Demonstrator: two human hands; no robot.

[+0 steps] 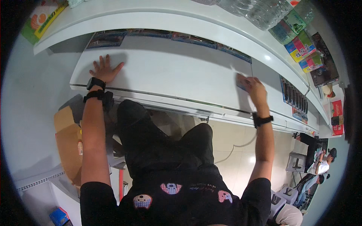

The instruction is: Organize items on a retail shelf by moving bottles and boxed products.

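Observation:
My left hand [105, 72] lies flat with spread fingers on a white shelf board [169, 67], near its left end, holding nothing. On the right, my right hand [256, 89] pinches a small flat blue-and-brown item [241, 81] just over the same board. The item is blurred and partly covered by my fingers, so its exact kind is unclear. Along the back of the board, partly under the upper shelf, lie several flat blue-edged packages [195, 40]. Another packaged set [109, 38] sits at the back left corner.
An upper white shelf [175, 21] overhangs the board, with plastic bottles [263, 12] at its right. Packs of dark-handled items [294, 94] lie farther right. A cardboard box [66, 149] stands at lower left. People sit near stools [297, 161] at far right.

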